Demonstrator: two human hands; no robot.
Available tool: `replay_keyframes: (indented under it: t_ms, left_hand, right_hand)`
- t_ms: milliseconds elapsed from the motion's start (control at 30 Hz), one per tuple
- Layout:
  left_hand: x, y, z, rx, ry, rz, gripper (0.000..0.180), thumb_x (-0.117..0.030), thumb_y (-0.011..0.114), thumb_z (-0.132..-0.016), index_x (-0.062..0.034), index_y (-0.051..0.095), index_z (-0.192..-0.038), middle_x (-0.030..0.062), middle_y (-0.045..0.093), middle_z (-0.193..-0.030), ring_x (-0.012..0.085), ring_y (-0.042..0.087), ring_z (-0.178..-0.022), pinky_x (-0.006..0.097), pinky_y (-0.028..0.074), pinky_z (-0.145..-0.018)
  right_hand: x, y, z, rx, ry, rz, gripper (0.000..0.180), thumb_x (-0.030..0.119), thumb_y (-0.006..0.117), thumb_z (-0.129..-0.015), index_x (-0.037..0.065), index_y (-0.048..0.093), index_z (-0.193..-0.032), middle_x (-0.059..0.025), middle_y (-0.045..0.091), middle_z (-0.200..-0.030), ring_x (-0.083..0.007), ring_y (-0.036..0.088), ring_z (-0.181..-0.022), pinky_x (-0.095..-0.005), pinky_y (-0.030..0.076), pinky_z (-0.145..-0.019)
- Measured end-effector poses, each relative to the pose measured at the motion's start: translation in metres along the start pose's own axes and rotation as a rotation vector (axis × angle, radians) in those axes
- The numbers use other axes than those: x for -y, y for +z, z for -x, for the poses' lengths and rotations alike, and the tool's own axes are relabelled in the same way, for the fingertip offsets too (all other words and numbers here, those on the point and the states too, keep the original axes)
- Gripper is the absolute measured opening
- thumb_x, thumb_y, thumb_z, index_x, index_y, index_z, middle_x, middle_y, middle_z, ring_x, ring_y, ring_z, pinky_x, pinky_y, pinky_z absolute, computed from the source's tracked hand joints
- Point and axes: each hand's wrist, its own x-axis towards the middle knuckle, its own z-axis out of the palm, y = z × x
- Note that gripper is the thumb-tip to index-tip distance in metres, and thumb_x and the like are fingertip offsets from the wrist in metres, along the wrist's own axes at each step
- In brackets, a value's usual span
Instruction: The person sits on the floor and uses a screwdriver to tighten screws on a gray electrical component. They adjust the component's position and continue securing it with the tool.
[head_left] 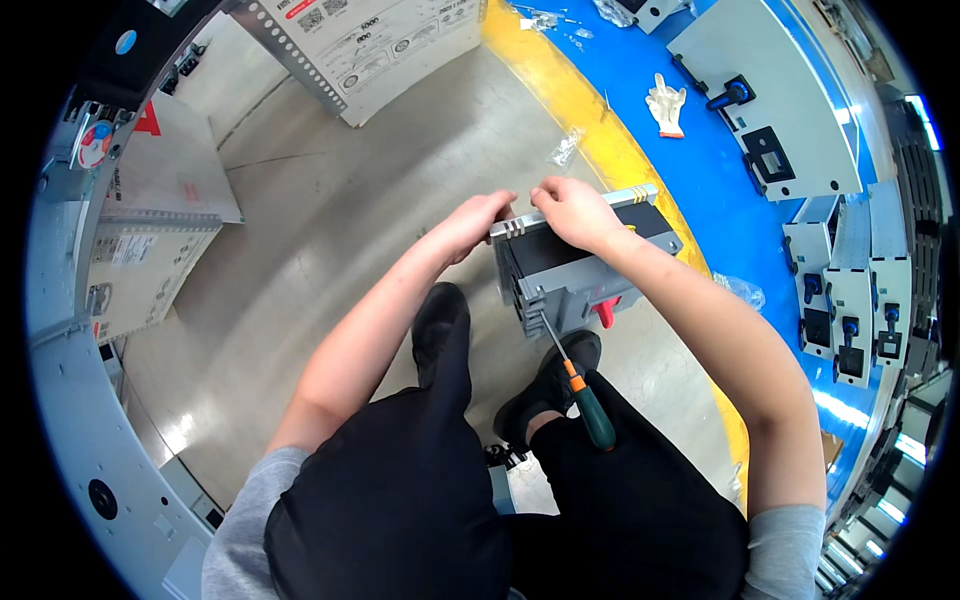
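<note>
A boxy grey and black electrical unit (560, 283) stands in front of me, with a metal rail (512, 228) along its top and a red lever (606, 310) on its near side. My left hand (473, 226) is at the rail's left end, its fingers bent and pressed together. Across the rail lies my right hand (577, 212), its fingers curled toward the far side; what either hand's fingertips hold is hidden. A screwdriver (590, 408) with a green and orange handle leans against my right thigh, its shaft reaching the unit's near face.
Large printed cartons (400, 50) stand at the far left. To the right runs a blue floor area (700, 170) edged by a yellow strip (560, 85), with a white glove (666, 105), clear plastic bags and grey panels (780, 95) carrying black and blue handles. A grey metal cabinet (110, 480) is at left.
</note>
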Motion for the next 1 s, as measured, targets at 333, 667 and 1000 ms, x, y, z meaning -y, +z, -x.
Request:
replay_keyframes:
  t_ms: [333,667,1000]
  left_hand:
    - [-0.006,0.005,-0.009,0.082,0.124,0.636,0.047,0.009,0.047,-0.097,0.0125,0.044,-0.143,0.0249,0.059,-0.135,0.0283,0.066,-0.122,0.034,0.056,-0.105]
    - [-0.031,0.010,-0.017,0.155,0.161,0.453,0.054,0.005,0.056,-0.095,0.0058,0.044,-0.147,0.0196,0.060,-0.136,0.0198,0.066,-0.119,0.030,0.056,-0.104]
    - [-0.021,0.005,-0.024,0.111,0.085,0.464,0.035,-0.002,0.058,-0.096,0.0067,0.060,-0.130,0.0154,0.070,-0.116,0.0198,0.072,-0.099,0.030,0.060,-0.091]
  right_hand:
    - [0.003,-0.009,-0.002,-0.043,-0.033,0.093,0.028,0.022,0.068,-0.092,0.011,0.066,-0.118,-0.0195,0.074,-0.102,-0.0385,0.069,-0.103,-0.0476,0.054,-0.090]
    - [0.000,-0.005,-0.002,-0.082,-0.133,0.057,0.029,0.023,0.071,-0.092,0.013,0.076,-0.119,-0.0173,0.076,-0.097,-0.0337,0.073,-0.093,-0.0420,0.056,-0.083]
    - [-0.001,-0.002,-0.010,-0.079,-0.012,0.005,0.023,0.025,0.071,-0.091,0.008,0.076,-0.106,-0.0169,0.075,-0.099,-0.0356,0.072,-0.097,-0.0443,0.056,-0.086]
